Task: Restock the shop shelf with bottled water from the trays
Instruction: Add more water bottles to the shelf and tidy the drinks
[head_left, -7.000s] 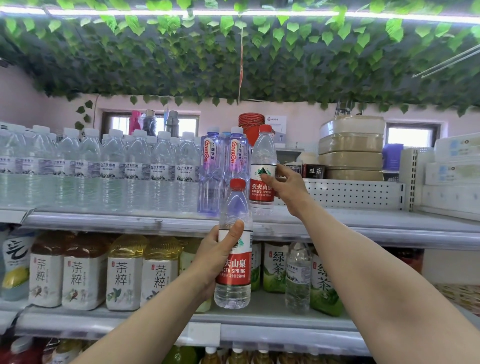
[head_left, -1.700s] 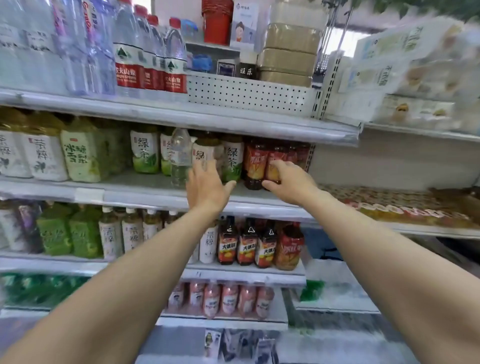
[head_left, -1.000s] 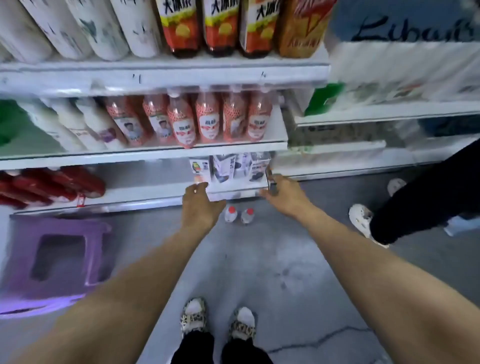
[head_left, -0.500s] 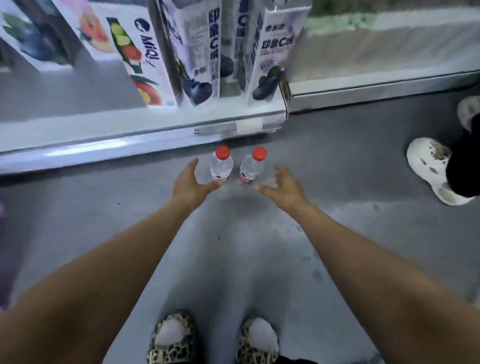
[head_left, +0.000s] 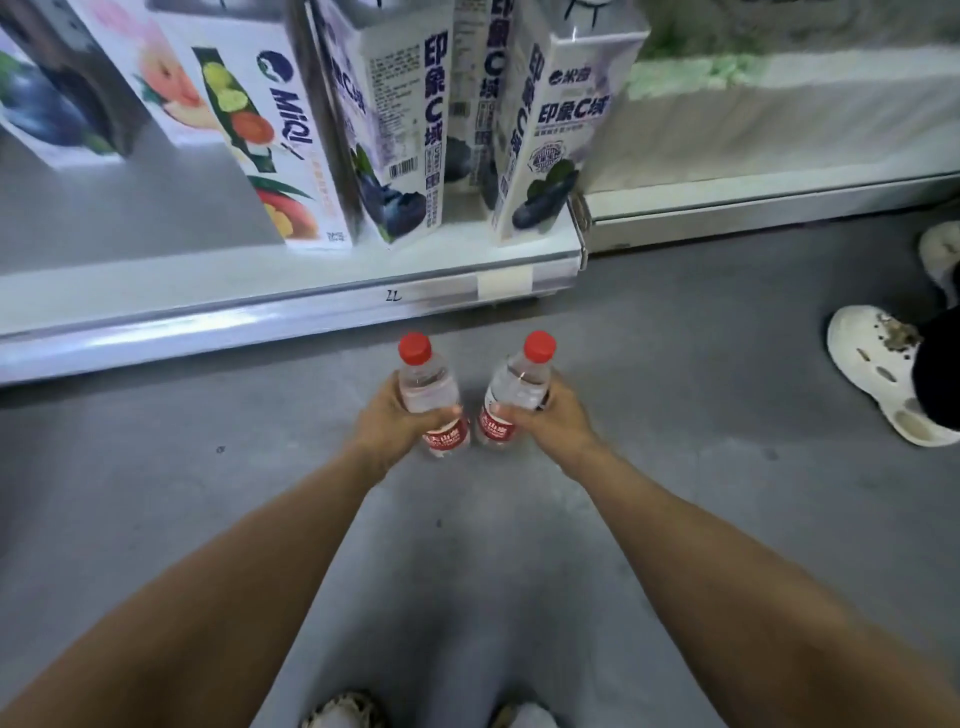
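L hand (head_left: 387, 428) grips the left bottle (head_left: 427, 389) round its body; R hand (head_left: 553, 423) grips the right bottle (head_left: 517, 389). Both have red caps and sit near each other at centre, by the floor (head_left: 701, 467). Shelf (head_left: 234, 312) w/ cartons (head_left: 400, 130) at 12 o'clock, white shoe (head_left: 878, 364) at 3.
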